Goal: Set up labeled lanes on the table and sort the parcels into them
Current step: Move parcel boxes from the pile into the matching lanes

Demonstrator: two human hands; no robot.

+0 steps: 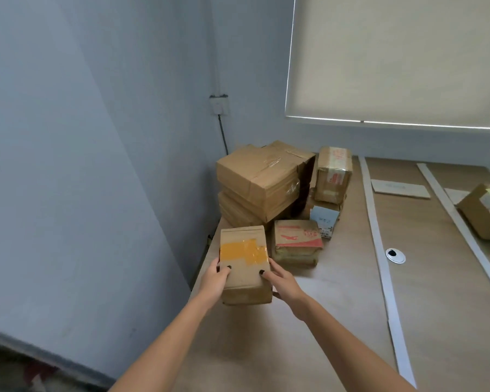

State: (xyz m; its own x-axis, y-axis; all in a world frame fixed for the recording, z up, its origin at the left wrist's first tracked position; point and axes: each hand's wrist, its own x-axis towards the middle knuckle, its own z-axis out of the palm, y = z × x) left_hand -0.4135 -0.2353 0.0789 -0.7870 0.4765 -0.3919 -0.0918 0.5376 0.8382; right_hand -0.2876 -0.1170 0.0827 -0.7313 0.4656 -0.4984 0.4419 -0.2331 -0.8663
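A brown cardboard parcel with yellow tape is held between both hands near the table's left edge. My left hand grips its left side with the thumb on top. My right hand grips its right side the same way. Behind it lies a pile of parcels: two large stacked boxes, a red-printed parcel, a small blue-and-white box and a taped parcel. White tape strips mark lanes on the wooden table. A paper label lies in one lane.
Another parcel with a green note sits in a lane at the far right. A round cable grommet is set into the table. The wall stands close on the left, with a socket and cable behind the pile.
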